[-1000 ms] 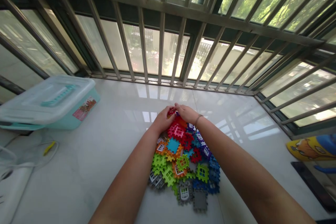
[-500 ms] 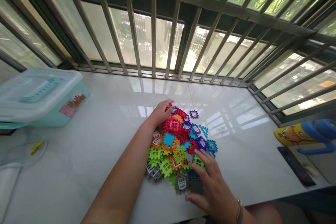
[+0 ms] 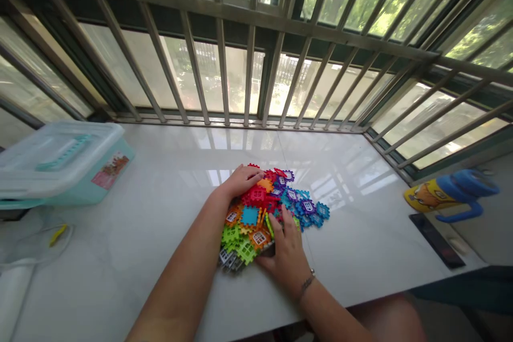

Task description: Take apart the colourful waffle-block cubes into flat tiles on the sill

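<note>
A heap of colourful plastic interlocking tiles [image 3: 249,216] lies on the white tabletop, many with window-like grids. Against its upper left side rests my left hand [image 3: 241,179], fingers stretched over the red tiles and gripping none that I can see. My right hand [image 3: 287,250] bears on the near right side of the heap with fingers spread and bent. Green and dark tiles touch its fingers and thumb, partly hidden by them. Orange, lime and grey tiles lie between the two arms. Purple and blue tiles [image 3: 308,206] spread out on the right.
A turquoise lidded storage box [image 3: 100,171] stands at the left, near a clear bag-like item with a yellow piece [image 3: 58,235]. On the right are a yellow and blue cup [image 3: 430,193] and a black phone [image 3: 436,240]. A barred window [image 3: 236,75] borders the table's back edge.
My right hand has moved left and up into the heap, pushing the near tiles inward. The lone purple tile at the back now touches the others. The camera view has shifted slightly.
</note>
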A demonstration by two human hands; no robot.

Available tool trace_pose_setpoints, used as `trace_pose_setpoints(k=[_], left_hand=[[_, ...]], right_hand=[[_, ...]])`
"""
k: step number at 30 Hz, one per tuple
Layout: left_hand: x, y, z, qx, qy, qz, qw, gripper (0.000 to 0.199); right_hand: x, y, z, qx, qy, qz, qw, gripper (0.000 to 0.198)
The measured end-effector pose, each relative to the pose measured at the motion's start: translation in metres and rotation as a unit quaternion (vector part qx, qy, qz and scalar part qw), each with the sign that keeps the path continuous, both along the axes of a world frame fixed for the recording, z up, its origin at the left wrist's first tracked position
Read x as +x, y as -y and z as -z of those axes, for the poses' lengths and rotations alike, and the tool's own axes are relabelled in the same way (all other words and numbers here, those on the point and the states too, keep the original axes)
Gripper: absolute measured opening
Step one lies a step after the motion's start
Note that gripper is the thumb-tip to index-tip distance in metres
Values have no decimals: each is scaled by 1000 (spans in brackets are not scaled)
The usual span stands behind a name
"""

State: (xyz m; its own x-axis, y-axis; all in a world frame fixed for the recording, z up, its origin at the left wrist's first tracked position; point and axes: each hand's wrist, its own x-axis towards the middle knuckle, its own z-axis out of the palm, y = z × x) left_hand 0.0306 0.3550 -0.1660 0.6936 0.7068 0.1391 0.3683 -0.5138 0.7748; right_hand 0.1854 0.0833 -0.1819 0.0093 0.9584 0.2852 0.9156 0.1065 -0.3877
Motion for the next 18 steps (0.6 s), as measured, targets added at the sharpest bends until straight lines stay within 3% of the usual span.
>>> trace_pose_setpoints(k=[12, 18], left_hand=[[-8, -10, 3, -52, 40, -3, 998, 52], [-7, -18, 8, -97, 67, -41, 992, 53]], right_hand=[[-11, -72, -20, 19, -72, -55, 996, 89], [-5, -108, -48, 15, -128, 40, 991, 74]])
